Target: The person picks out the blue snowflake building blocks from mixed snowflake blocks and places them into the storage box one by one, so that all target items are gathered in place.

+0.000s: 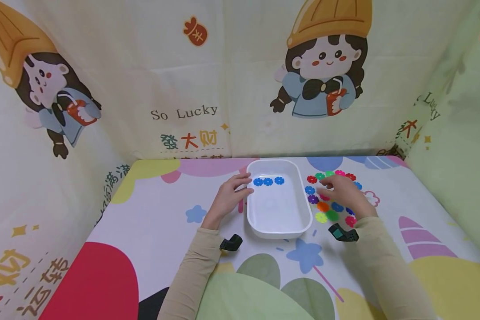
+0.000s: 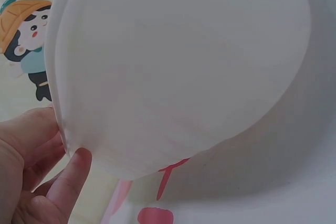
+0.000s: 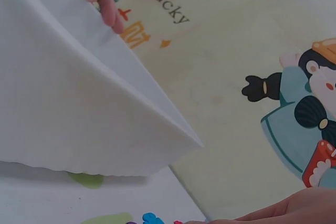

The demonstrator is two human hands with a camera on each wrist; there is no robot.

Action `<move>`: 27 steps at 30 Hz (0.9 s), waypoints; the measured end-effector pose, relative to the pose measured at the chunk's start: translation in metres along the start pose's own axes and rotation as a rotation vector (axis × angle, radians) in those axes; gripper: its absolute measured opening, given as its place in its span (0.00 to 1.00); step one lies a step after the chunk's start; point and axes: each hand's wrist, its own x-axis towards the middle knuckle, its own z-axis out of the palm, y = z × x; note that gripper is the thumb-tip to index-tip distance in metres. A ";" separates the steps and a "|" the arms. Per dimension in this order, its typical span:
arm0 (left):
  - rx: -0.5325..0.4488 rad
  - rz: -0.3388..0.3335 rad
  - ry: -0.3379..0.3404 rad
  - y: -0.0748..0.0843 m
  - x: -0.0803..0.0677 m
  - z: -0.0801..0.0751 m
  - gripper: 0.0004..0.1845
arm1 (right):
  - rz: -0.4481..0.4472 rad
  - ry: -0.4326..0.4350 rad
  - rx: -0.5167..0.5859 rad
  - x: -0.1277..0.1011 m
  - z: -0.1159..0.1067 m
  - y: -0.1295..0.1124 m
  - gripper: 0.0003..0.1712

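Observation:
A white rectangular tray (image 1: 280,232) sits mid-table and fills the left wrist view (image 2: 173,77) and much of the right wrist view (image 3: 63,103). Three blue flower-shaped pieces (image 1: 268,181) lie in a row at its far end. My left hand (image 1: 234,193) rests against the tray's left rim, fingers fairly straight; its thumb (image 2: 71,174) touches the wall. My right hand (image 1: 344,193) hovers over a cluster of several coloured flower pieces (image 1: 322,211) right of the tray, fingers loosely bent. I see no piece pinched; what lies under the palm is hidden.
The table wears a colourful cartoon cloth (image 1: 152,222). Printed fabric walls (image 1: 208,89) close in the back and both sides. Black wrist cameras (image 1: 231,243) sit on both forearms.

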 end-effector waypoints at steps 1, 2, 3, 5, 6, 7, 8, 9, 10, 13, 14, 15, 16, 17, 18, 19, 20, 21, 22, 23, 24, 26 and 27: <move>0.001 0.000 0.001 0.000 0.000 0.000 0.21 | 0.003 -0.008 -0.004 0.001 0.001 0.000 0.31; 0.001 0.000 0.001 0.000 0.000 0.000 0.21 | 0.006 -0.013 -0.005 0.002 0.003 0.000 0.31; 0.002 0.001 0.002 0.000 0.000 0.000 0.21 | 0.007 -0.018 -0.007 0.003 0.004 0.001 0.31; 0.006 -0.002 0.001 0.000 0.000 0.001 0.21 | 0.014 -0.027 -0.001 0.005 0.006 0.002 0.30; 0.006 -0.003 0.001 0.000 0.000 0.001 0.21 | 0.018 -0.028 0.003 0.006 0.007 0.002 0.30; 0.005 -0.004 0.001 0.000 0.000 0.001 0.21 | 0.022 -0.031 0.010 0.007 0.008 0.003 0.30; 0.005 -0.005 0.000 0.000 0.000 0.001 0.22 | 0.025 -0.031 0.016 0.008 0.009 0.003 0.29; 0.008 -0.009 0.001 0.000 0.000 0.001 0.22 | 0.023 -0.034 0.022 0.009 0.010 0.003 0.29; 0.010 -0.014 0.002 0.000 0.000 0.001 0.22 | 0.021 -0.036 0.030 0.010 0.011 0.003 0.29; 0.013 -0.024 0.009 0.001 -0.001 0.001 0.21 | 0.004 -0.039 0.034 0.011 0.014 0.003 0.28; 0.015 -0.026 0.010 0.002 -0.001 0.001 0.21 | 0.002 -0.036 0.034 0.012 0.015 0.002 0.27; 0.016 -0.029 0.012 0.002 -0.002 0.001 0.21 | -0.007 -0.034 0.036 0.012 0.016 0.002 0.27; 0.016 -0.029 0.014 0.002 -0.002 0.001 0.21 | -0.006 -0.030 0.037 0.013 0.016 0.001 0.26; 0.016 -0.028 0.015 0.002 -0.002 0.000 0.20 | -0.011 -0.027 0.036 0.013 0.017 0.000 0.26; 0.015 -0.027 0.016 0.003 -0.002 0.000 0.20 | -0.016 -0.022 0.036 0.013 0.017 -0.001 0.26; 0.016 -0.026 0.015 0.003 -0.002 0.000 0.20 | -0.020 -0.020 0.036 0.013 0.018 -0.002 0.25; 0.017 -0.026 0.015 0.002 -0.002 0.000 0.21 | -0.022 -0.016 0.036 0.014 0.019 -0.003 0.25; 0.017 -0.025 0.015 0.002 -0.002 0.000 0.21 | -0.032 -0.015 0.033 0.014 0.019 -0.004 0.25; 0.018 -0.024 0.015 0.002 -0.002 0.000 0.21 | -0.037 -0.012 0.030 0.015 0.020 -0.005 0.25; 0.017 -0.022 0.014 0.002 -0.002 0.000 0.21 | -0.045 -0.010 0.028 0.015 0.020 -0.006 0.24; 0.017 -0.022 0.014 0.002 -0.001 0.000 0.21 | -0.049 -0.008 0.025 0.016 0.020 -0.006 0.24; 0.015 -0.017 0.011 0.001 -0.001 0.001 0.21 | -0.055 -0.005 0.018 0.017 0.022 -0.008 0.24; 0.014 -0.015 0.009 0.002 0.000 0.002 0.21 | -0.055 -0.003 0.011 0.018 0.022 -0.008 0.24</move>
